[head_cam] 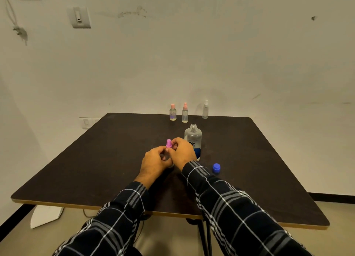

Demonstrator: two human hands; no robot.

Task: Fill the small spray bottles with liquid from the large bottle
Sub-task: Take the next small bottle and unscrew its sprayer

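Observation:
A small clear spray bottle stands on the dark table (pixel 96 159) in front of me, its body mostly hidden by my hands. My left hand (pixel 153 162) wraps around the body. My right hand (pixel 181 152) pinches its purple spray cap (pixel 168 143) at the top. Just behind my right hand stands the large clear bottle (pixel 193 138), uncapped, with a blue and white label. Its blue cap (pixel 216 167) lies on the table to the right.
Three small spray bottles stand in a row near the table's far edge: one with a pink cap (pixel 172 112), another pink-topped one (pixel 185 112), and one with a clear top (pixel 205 109). A white wall rises right behind the table.

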